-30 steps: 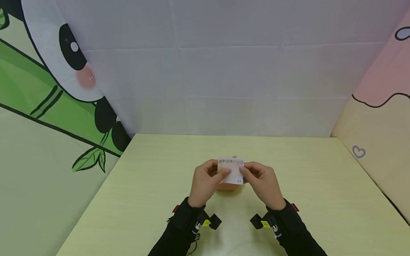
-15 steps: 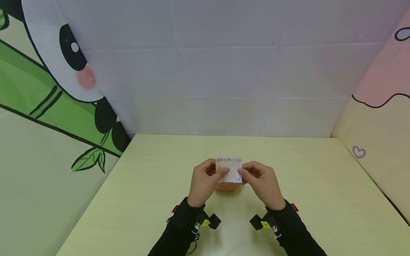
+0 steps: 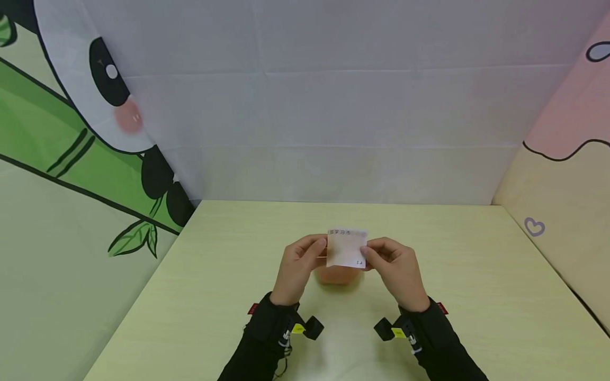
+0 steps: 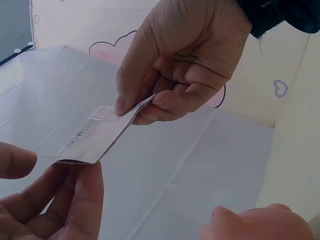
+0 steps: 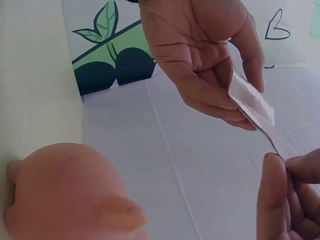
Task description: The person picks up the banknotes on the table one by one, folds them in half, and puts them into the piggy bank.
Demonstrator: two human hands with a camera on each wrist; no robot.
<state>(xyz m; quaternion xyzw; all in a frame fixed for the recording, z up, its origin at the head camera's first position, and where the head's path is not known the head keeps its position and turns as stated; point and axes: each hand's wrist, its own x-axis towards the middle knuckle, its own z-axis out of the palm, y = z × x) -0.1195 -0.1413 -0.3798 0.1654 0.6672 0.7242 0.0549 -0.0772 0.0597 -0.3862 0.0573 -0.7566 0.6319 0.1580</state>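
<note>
A small folded white paper slip point(image 3: 347, 247) with printed characters is held upright between both hands above the table. My left hand point(image 3: 323, 248) pinches its left edge, thumb in front and fingers behind. My right hand point(image 3: 367, 255) pinches the lower right edge between thumb and forefinger. Seen from the left wrist, the slip point(image 4: 95, 137) runs from the right hand's fingers point(image 4: 131, 102) down to the left fingers point(image 4: 75, 195). Directly below the slip a pink pig-shaped figure point(image 3: 337, 275) sits on the table, also close up in the right wrist view point(image 5: 65, 195).
The pale yellow-green table point(image 3: 229, 296) is walled in by a white backdrop point(image 3: 333, 106), a panda and bamboo panel point(image 3: 71, 132) on the left and a pink and cream panel point(image 3: 562, 185) on the right. Both wrists carry black camera mounts.
The slip has risen a little and shifted right. My left thumb has slid from the slip's front face to its left edge.
</note>
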